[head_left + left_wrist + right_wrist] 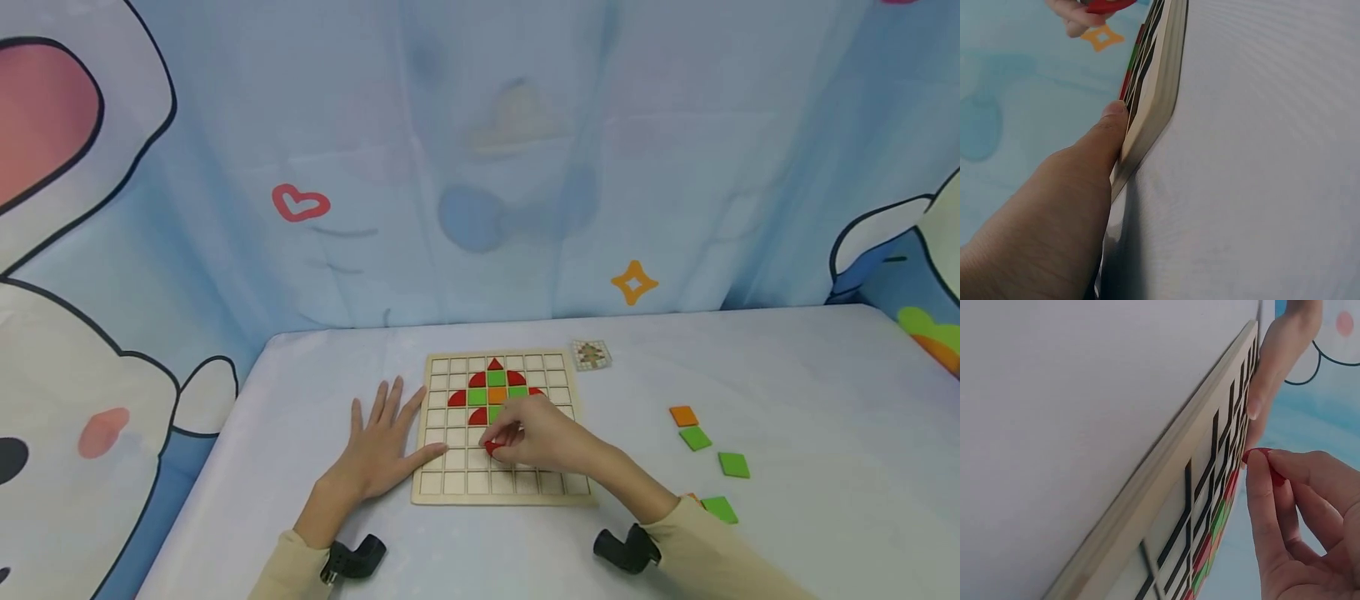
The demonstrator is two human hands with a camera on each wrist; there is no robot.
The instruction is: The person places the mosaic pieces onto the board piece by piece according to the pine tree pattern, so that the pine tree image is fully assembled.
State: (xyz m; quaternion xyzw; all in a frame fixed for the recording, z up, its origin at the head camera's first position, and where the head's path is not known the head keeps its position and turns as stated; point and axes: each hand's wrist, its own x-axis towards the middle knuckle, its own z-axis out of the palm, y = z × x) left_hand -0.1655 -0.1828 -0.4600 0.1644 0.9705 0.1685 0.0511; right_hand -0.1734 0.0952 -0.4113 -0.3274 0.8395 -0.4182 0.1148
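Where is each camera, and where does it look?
Head: worn there, facing forward and down at the wooden grid board; left hand and right hand show.
Left wrist: worn there, facing the board's edge; parts of both hands show.
Right wrist: worn there, facing the pinched red tile; both hands show.
Both wrist views share the board.

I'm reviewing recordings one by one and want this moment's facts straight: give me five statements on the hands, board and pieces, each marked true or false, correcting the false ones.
1. The right hand pinches a red piece. True.
2. The card lies beside the board. True.
3. The left hand is clear of the board. False: its thumb rests on the board.
4. Green tiles lie right of the board. True.
5. The pattern has a green far tip. False: that tip is a red triangle.
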